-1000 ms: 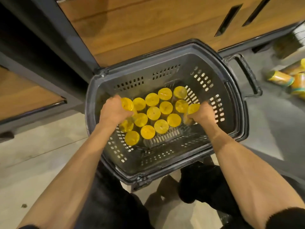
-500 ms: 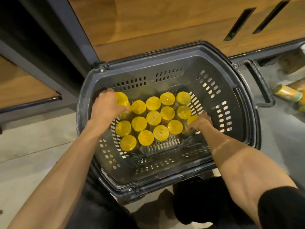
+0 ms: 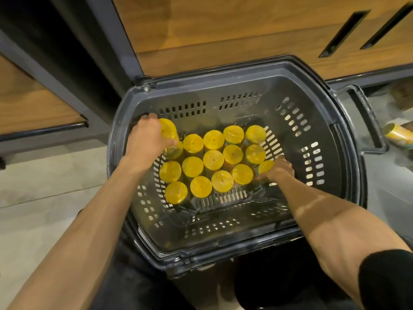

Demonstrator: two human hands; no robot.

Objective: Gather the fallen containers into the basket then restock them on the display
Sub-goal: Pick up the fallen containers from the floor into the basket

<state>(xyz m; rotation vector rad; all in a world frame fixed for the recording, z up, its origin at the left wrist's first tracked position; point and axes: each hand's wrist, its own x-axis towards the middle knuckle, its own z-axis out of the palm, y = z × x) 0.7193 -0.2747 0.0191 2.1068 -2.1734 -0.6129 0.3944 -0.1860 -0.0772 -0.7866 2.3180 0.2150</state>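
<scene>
Before wooden shelving (image 3: 223, 30), inside the basket (image 3: 245, 70), left hand (image 3: 147, 139) fingers wrap the leftmost container (image 3: 168, 130), right hand (image 3: 279, 171) fingers the rightmost container (image 3: 266, 165).

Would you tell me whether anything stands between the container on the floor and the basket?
Only the basket's own handle juts out between it and the container; inside, that side is bare.

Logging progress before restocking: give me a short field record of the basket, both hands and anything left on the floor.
basket: dark grey, in front of the wooden display
containers: fifteen yellow lids, standing in three rows
left hand: grips the far-left container
right hand: grips the near-right container
floor: one fallen container on its side, right of the basket
</scene>
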